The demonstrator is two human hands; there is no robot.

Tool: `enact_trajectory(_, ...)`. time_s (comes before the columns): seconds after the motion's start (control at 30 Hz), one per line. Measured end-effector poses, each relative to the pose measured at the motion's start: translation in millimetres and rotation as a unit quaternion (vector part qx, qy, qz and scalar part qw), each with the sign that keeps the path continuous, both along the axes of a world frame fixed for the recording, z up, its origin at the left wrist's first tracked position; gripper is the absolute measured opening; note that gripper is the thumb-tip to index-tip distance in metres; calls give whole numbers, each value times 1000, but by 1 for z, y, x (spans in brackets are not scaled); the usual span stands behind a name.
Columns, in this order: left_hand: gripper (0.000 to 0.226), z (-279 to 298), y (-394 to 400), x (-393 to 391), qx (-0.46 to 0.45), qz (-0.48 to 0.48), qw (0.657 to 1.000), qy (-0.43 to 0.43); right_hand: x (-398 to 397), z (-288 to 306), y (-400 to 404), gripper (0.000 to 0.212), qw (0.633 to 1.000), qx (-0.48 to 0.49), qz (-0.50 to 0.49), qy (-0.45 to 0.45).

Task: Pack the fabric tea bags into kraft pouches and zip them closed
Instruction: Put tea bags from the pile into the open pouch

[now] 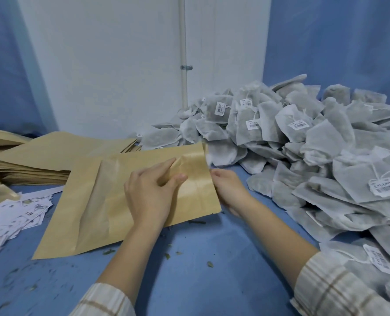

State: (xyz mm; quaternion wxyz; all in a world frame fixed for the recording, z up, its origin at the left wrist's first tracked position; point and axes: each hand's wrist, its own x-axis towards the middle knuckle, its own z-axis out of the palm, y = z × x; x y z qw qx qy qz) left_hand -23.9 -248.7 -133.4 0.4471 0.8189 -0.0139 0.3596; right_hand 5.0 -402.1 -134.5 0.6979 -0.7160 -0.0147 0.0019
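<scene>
My left hand pinches the kraft pouch mouth; my right hand grips its edge just beside. I'm opening it. Next, I'd judge, comes a tea bag from beyond my right grip.

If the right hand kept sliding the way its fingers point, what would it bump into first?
The right hand points up-left, already touching the open end of the flat brown kraft pouch. It would likely slide into its mouth.

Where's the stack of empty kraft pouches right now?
In the head view, the stack of pouches lies far left on the blue table, behind the pouch both hands hold.
</scene>
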Motion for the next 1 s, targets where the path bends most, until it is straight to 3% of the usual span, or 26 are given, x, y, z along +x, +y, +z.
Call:
enact_trajectory(0.07,38,0,0,0,-6,-18,1000,0,-1,0,4,21,991,-133,29,-8)
enact_trajectory(0.13,38,0,-3,-1,9,-51,999,1,-1,3,1,25,985,-172,4,13)
enact_trajectory(0.2,39,-1,-10,-3,42,-92,995,6,-3,5,-6,20,996,-50,34,62)
enact_trajectory(0.27,41,-5,-19,-5,85,-106,991,9,-4,7,-12,27,996,-2,47,81)
enact_trajectory(0.33,42,-11,-22,-5,119,-78,990,7,5,5,-26,25,981,-192,-7,0)
enact_trajectory(0.4,42,-16,-21,-4,157,-27,987,6,15,-1,-49,18,900,-415,-84,-108)
enact_trajectory(0.43,42,-18,-19,-4,166,-5,986,7,20,-5,-61,21,852,-502,-114,-99)
enact_trajectory(0.5,41,-21,-18,-4,165,21,986,-2,24,-14,-80,32,718,-678,-151,-49)
enact_trajectory(0.57,39,-24,-20,-6,170,33,985,-21,25,-22,-89,39,635,-755,-165,-12)
enact_trajectory(0.6,38,-26,-22,-7,176,38,983,-32,26,-25,-91,38,625,-761,-172,-14)
enact_trajectory(0.67,36,-30,-23,-7,186,54,979,-60,29,-24,-89,31,635,-745,-193,-65)
enact_trajectory(0.73,35,-32,-24,-7,189,73,975,-89,29,-17,-82,26,675,-677,-259,-136)
enact_trajectory(0.83,35,-32,-23,-6,176,87,975,-106,24,-3,-71,33,810,-420,-369,-179)
enact_trajectory(0.93,35,-28,-20,-7,141,90,982,-88,24,6,-64,29,947,-105,-282,-117)
enact_trajectory(1.0,35,-26,-18,-7,117,88,987,-73,19,7,-56,21,985,67,-151,-55)
